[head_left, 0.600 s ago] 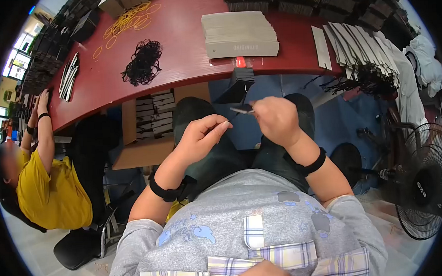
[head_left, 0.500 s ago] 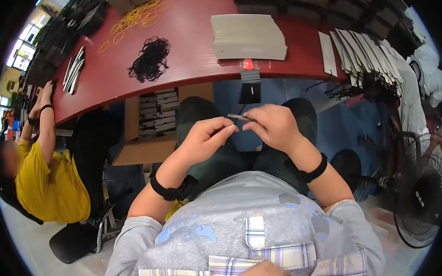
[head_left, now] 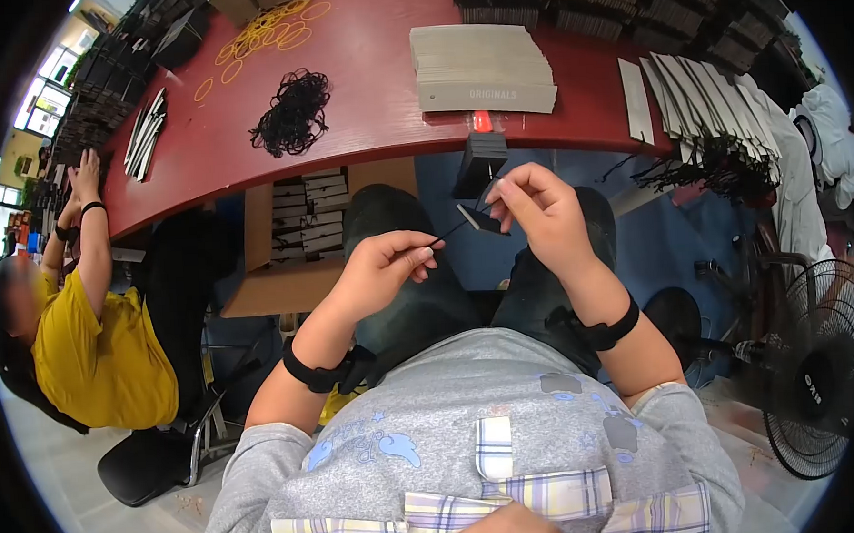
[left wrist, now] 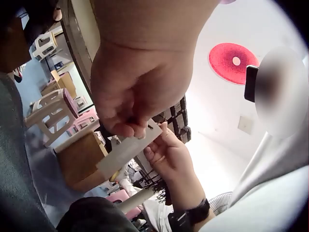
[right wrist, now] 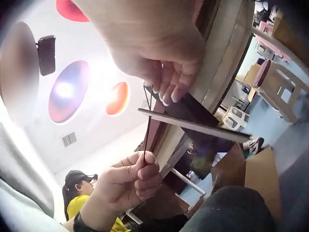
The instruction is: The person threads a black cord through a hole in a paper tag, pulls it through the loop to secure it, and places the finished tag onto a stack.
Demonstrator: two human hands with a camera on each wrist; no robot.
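A hang tag point(head_left: 485, 219), dark on one face and pale on the other, sits on a thin black cord point(head_left: 452, 233) between the two hands. My left hand point(head_left: 389, 268) pinches the cord's lower end between thumb and forefinger. Above the tag, my right hand point(head_left: 544, 204) pinches the cord's loop at its fingertips. From the right wrist, the tag point(right wrist: 193, 125) appears edge-on, with the cord point(right wrist: 147, 133) passing through near one end. The left wrist view shows the tag's pale face point(left wrist: 128, 152) below the left fingertips.
On the red table point(head_left: 362, 98) lie a tangle of black cords point(head_left: 292, 112), yellow rings point(head_left: 274, 33), a pale tag stack point(head_left: 480, 69) and corded tags point(head_left: 711, 111). A dark stack point(head_left: 480, 159) juts from its edge. A carton point(head_left: 280, 290), a fan point(head_left: 813, 373) and a seated person point(head_left: 107, 357) are nearby.
The hands were close together around the tag and have drawn apart, the right one upward. The cord now stretches between them, and the tag has come out from the right fingers.
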